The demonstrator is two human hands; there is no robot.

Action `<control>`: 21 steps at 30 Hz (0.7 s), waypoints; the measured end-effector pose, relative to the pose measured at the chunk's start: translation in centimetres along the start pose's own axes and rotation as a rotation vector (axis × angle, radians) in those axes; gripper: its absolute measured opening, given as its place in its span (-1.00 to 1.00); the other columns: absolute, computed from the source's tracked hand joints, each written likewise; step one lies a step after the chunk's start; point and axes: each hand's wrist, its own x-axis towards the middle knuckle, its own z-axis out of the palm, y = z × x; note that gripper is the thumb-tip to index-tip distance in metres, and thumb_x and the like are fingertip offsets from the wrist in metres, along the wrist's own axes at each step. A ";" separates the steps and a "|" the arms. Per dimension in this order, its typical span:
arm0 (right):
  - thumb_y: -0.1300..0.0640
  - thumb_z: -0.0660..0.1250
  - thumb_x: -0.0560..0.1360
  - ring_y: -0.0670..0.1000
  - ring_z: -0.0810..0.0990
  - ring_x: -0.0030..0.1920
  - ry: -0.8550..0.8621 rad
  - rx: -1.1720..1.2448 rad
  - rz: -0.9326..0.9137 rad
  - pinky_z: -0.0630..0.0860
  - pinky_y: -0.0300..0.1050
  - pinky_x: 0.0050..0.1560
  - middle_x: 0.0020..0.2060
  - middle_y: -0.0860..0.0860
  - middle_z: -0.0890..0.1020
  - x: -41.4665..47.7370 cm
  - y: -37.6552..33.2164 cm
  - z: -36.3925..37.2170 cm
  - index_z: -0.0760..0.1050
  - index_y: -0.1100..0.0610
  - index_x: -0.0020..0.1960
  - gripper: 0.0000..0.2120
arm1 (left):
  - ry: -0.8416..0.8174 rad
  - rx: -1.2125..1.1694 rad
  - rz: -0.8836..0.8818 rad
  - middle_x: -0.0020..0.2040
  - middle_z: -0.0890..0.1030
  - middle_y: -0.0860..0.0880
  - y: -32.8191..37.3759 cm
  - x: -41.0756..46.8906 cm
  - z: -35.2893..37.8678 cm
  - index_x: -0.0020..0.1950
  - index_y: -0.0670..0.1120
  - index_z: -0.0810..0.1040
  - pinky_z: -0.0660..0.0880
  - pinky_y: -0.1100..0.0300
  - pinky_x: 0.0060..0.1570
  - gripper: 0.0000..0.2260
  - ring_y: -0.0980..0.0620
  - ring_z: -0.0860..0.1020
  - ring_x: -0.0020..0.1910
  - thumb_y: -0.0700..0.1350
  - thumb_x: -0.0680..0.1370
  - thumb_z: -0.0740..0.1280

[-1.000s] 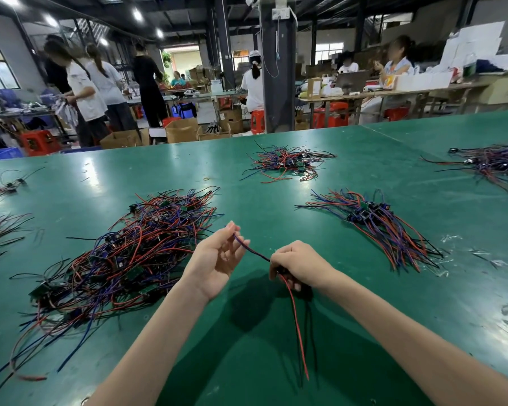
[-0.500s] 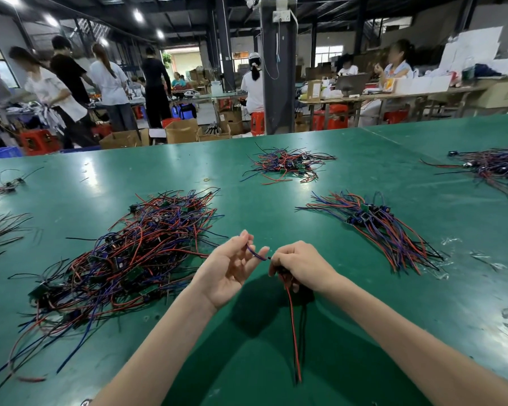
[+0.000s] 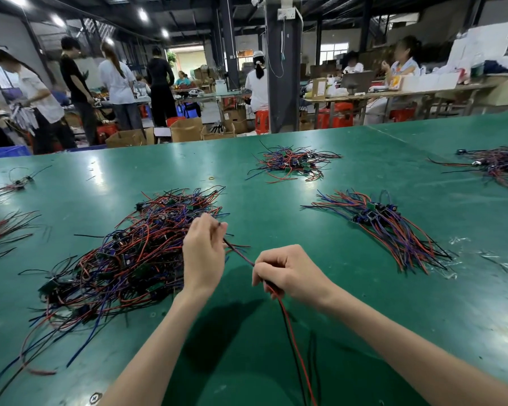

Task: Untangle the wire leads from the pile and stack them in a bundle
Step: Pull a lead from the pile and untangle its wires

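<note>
Now holding one wire lead point(image 3: 238, 254) drawn out between both hands, above the near middle of the green worktop point(image 3: 276, 206). With the left hand point(image 3: 203, 253): pinching the far end of the dark strand between thumb and fingers point(image 3: 211, 227), right at the near right edge of the tangled pile point(image 3: 123, 259). With the right hand point(image 3: 288, 273): gripping the same lead in curled fingers, with its red and black tails left hanging toward the near edge.

Against half a second ago: drawn apart again after nearly meeting, with the left hand lifted farther toward the pile and a longer, straighter run of strand between. Reads as a smoothing stroke along the lead rather than fresh picking. Looks already free of the pile; cannot tell for certain about contact between its far tip and the strands behind.

Well off to the right, on the right half of the worktop: the sorted bundle point(image 3: 393, 227), with leads roughly parallel. Next, by judgement: carrying this lead across and laying it along that bundle, minding the dangling tails against snagging. Plenty left in the pile, so far from finished.

Also on the worktop: a smaller heap point(image 3: 294, 164) near the far edge, another heap point(image 3: 499, 167) at the right edge, stray leads point(image 3: 6, 230) by the left edge.
</note>
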 end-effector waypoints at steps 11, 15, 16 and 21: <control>0.24 0.25 0.39 -0.08 0.41 -0.55 -0.065 0.019 0.014 0.35 -0.28 -0.47 -0.58 -0.02 0.47 0.0 0.5 0.0 0.56 0.17 -0.37 -0.80 | -0.048 0.193 0.107 -0.29 0.43 -0.03 0.0 -0.3 -0.1 -0.22 -0.21 0.43 0.22 0.21 -0.33 -0.82 -0.03 0.36 -0.38 -0.21 0.54 0.35; 0.25 0.26 0.40 -0.07 0.42 -0.55 -0.060 0.008 0.011 0.34 -0.29 -0.48 -0.58 -0.02 0.47 0.0 0.7 0.0 0.56 0.19 -0.36 -0.80 | -0.100 0.267 0.178 -0.29 0.44 -0.05 0.2 -0.5 0.1 -0.22 -0.23 0.44 0.27 0.17 -0.37 -0.82 -0.05 0.37 -0.40 -0.22 0.54 0.36; 0.24 0.25 0.39 -0.07 0.42 -0.55 -0.063 -0.002 0.016 0.34 -0.29 -0.48 -0.58 -0.02 0.47 0.0 0.7 0.0 0.56 0.19 -0.37 -0.81 | -0.096 0.277 0.189 -0.29 0.44 -0.05 0.2 -0.4 0.0 -0.22 -0.23 0.44 0.27 0.17 -0.37 -0.82 -0.06 0.38 -0.40 -0.22 0.54 0.36; 0.26 0.25 0.37 -0.04 0.39 -0.60 -0.039 -0.093 0.114 0.33 -0.31 -0.53 -0.60 0.03 0.45 0.4 1.0 -0.2 0.55 0.24 -0.40 -0.80 | -0.039 0.040 -0.036 -0.35 0.51 -0.04 0.0 0.6 -0.5 -0.25 -0.15 0.43 0.47 0.08 -0.30 -0.80 -0.10 0.53 -0.36 -0.18 0.56 0.34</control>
